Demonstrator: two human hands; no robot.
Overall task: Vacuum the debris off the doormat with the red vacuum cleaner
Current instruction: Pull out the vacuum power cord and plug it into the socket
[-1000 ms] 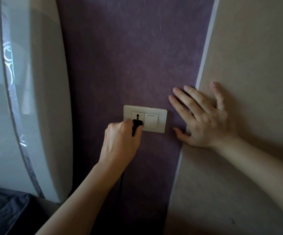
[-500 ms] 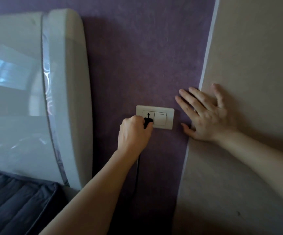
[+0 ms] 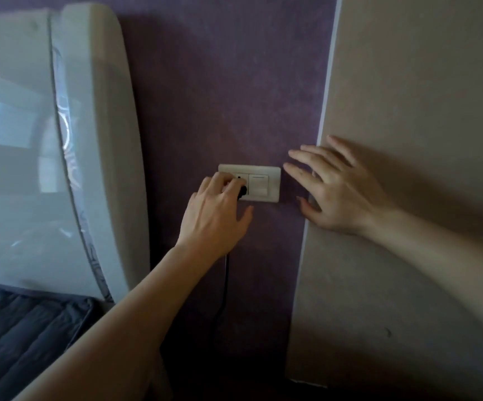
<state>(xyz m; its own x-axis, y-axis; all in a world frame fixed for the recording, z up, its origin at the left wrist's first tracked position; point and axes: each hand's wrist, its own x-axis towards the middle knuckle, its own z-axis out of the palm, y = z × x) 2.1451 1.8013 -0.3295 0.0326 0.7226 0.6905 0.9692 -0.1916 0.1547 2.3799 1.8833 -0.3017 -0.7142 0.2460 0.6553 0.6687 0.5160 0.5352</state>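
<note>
The red vacuum cleaner and the doormat are out of view. A black plug (image 3: 242,192) sits in the left half of a cream wall socket plate (image 3: 263,185) on the purple wall. Its black cable (image 3: 225,280) hangs straight down. My left hand (image 3: 215,212) is at the plug, with bent fingertips touching it and the thumb spread away below. My right hand (image 3: 337,191) lies flat against the wall just right of the plate, fingers spread and holding nothing.
A glossy white curved headboard (image 3: 89,146) stands close to the left of the socket. Dark grey quilted bedding (image 3: 23,337) lies at the lower left. A beige wall panel (image 3: 414,96) fills the right side.
My left hand has loosened from a closed grip on the plug, and the thumb has swung away. My right hand has shifted slightly left towards the plate.
</note>
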